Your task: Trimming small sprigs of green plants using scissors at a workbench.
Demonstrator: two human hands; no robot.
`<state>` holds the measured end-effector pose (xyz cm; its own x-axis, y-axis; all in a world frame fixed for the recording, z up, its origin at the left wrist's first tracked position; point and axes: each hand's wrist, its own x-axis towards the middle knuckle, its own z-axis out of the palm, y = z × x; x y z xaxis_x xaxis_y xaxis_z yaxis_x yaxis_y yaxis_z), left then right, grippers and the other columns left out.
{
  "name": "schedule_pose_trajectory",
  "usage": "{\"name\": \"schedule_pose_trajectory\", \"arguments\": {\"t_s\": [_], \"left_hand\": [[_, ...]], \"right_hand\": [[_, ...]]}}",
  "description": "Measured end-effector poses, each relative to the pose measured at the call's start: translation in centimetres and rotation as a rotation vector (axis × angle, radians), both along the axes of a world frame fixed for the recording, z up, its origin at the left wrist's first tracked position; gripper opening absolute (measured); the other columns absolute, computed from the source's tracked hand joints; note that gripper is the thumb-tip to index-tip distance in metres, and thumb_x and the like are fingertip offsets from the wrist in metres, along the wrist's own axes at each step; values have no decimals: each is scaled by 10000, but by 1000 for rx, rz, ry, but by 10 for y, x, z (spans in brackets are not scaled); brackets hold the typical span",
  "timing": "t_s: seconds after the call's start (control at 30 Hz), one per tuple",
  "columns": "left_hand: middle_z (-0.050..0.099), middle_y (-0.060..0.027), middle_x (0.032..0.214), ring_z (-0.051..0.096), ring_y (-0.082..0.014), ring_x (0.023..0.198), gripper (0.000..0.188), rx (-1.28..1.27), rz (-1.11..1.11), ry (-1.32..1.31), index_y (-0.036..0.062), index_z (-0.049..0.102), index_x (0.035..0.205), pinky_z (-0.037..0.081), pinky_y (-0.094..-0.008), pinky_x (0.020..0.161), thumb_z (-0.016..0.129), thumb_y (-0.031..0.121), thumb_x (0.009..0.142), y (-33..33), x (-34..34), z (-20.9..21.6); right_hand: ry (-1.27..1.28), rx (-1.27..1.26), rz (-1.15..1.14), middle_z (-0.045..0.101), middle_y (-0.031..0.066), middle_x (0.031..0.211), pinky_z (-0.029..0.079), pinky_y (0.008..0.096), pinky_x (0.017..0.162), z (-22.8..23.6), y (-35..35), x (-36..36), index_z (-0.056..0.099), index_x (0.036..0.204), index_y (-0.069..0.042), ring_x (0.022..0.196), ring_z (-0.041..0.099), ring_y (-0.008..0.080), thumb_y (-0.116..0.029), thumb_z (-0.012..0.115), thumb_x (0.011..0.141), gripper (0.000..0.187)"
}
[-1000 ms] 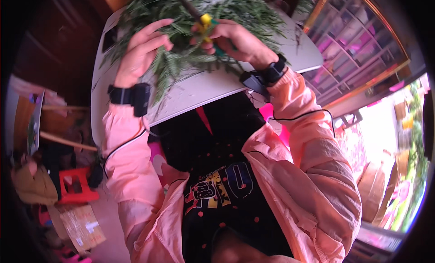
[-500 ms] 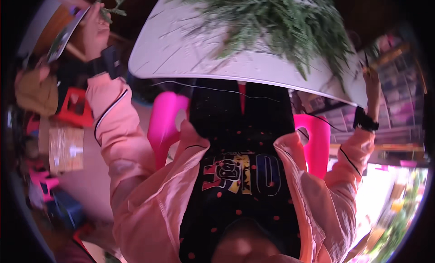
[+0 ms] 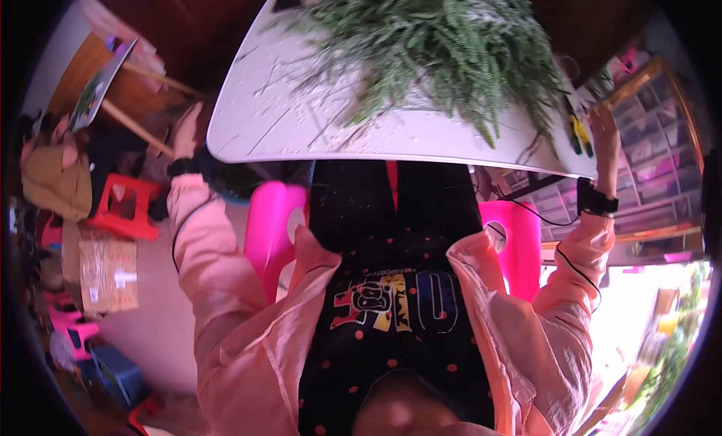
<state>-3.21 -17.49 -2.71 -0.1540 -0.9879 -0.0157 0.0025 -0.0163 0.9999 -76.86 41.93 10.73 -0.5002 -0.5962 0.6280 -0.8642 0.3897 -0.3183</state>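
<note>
A heap of green fern-like fronds (image 3: pixel 444 52) covers the middle and far part of the white table (image 3: pixel 252 124). My left hand (image 3: pixel 187 132) is beside the table's left edge, empty, its fingers stretched out and apart from the fronds. On the right, my right hand (image 3: pixel 605 131) is at the table's edge with its fingers extended. Right beside it, a pair of cutters with yellow and dark handles (image 3: pixel 579 133) rests on the tabletop. Whether the fingers still touch the cutters is hard to make out.
Loose needles and thin stems lie scattered over the table's left side. A red stool (image 3: pixel 128 203) and a cardboard box (image 3: pixel 109 277) stand on the left. I sit in a pink chair (image 3: pixel 271 225). To the right is a gold-framed panelled case (image 3: pixel 662 150). Another person is at far left.
The green sprig has left my left hand, which has dropped lower beside the table. My right hand has let go of the cutters, now on the table. The heap appears slightly lower in view.
</note>
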Motion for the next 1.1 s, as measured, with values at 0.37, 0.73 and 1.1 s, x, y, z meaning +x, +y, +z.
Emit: {"name": "schedule_pose_trajectory", "arguments": {"t_s": [0.37, 0.73, 1.1], "left_hand": [[678, -44, 899, 605, -123, 827, 355, -1305, 428, -701, -18, 620, 1148, 446, -270, 853, 653, 182, 856, 164, -82, 214], [672, -63, 867, 622, -100, 837, 201, -466, -412, -184, -44, 640, 1050, 450, -212, 809, 608, 28, 865, 263, -195, 254], [609, -67, 829, 590, -210, 820, 99, -1247, -695, 40, -7, 634, 912, 425, -524, 981, 622, -15, 814, 309, -295, 323]], "right_hand": [[215, -93, 312, 672, 119, 917, 486, 285, 778, 106, -90, 192, 659, 1038, -36, 842, 653, 211, -44, 593, 841, 207], [48, 407, 464, 653, 154, 786, 505, 373, 644, 107, -174, 181, 664, 898, -21, 691, 631, 310, -132, 610, 829, 141], [-2, 394, 652, 658, 147, 792, 503, 369, 650, 106, -229, 163, 649, 935, -27, 705, 633, 319, -144, 633, 820, 165]]}}
